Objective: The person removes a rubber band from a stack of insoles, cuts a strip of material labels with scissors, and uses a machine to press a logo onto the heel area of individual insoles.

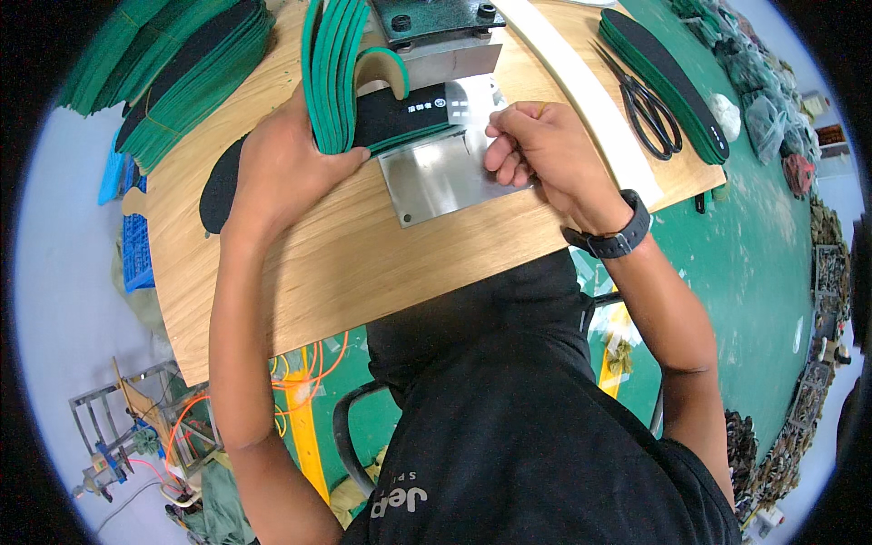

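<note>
My left hand (286, 173) is wrapped round a bundle of green insoles (332, 82) that stand bent upward, with the thumb along their lower edge. Beneath it lie black-topped insoles (400, 111) with green undersides and a white print, their front end on a shiny metal plate (445, 182). By that end is a small pale, see-through sheet (472, 98) with white marks. My right hand (556, 150) is closed over the plate, thumb and forefinger pinched at the sheet's edge. Whatever the pinch contains is too small to make out.
A dark press block (436, 20) with a metal face stands behind the plate. A curved white strip (586, 86) runs along the right, beside black scissors (649, 109) and a tied insole stack (663, 82). More insole stacks (195, 82) fill the table's far left.
</note>
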